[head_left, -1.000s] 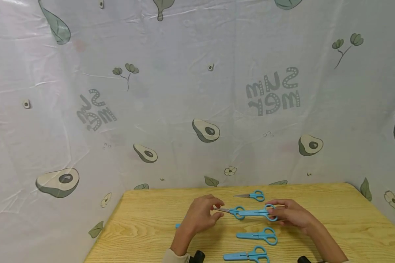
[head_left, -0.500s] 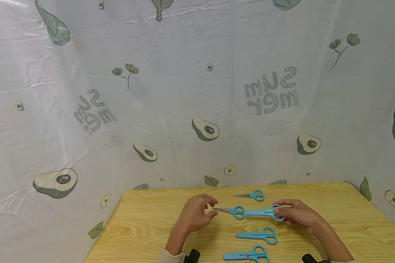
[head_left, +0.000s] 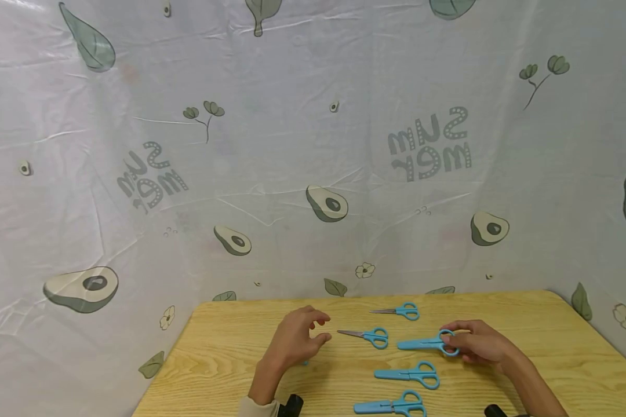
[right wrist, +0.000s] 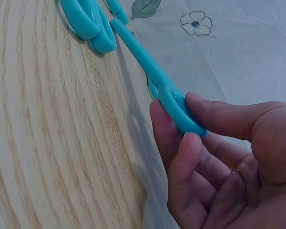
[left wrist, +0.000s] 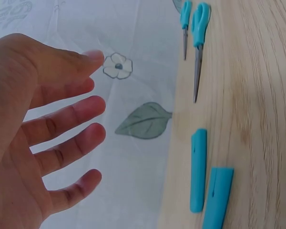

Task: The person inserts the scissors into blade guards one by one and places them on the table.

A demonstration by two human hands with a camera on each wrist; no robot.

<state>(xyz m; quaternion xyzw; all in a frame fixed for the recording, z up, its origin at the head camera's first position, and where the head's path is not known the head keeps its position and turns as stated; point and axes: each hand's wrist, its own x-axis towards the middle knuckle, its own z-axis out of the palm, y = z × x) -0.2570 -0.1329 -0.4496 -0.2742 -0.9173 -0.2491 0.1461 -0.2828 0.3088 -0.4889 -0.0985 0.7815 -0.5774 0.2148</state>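
Note:
My right hand (head_left: 477, 341) pinches the handle loop of blue sheathed scissors (head_left: 414, 344) between thumb and fingers. In the right wrist view the sheath slants away from the fingertips, its far end close over the table. Off to the left, my left hand (head_left: 292, 341) holds nothing, thumb and fingers spread apart. Between the hands lie blue-handled scissors (head_left: 369, 335) with bare blades pointing left. Another bare-bladed pair of scissors (head_left: 399, 310) lies farther back. Two loose blue sheaths, one (left wrist: 199, 171) beside the other (left wrist: 219, 195), rest on the table in the left wrist view.
Nearer the front lie sheathed scissors (head_left: 396, 374), and below them another pair of scissors (head_left: 372, 406) with a sliver of metal showing at its sheath's mouth. The wooden table (head_left: 224, 347) ends at a patterned plastic curtain (head_left: 271, 174).
My right hand has carried the sheathed scissors rightward, away from the bare scissors they overlapped. My left hand has drawn back to the left, away from the bare blade tip.

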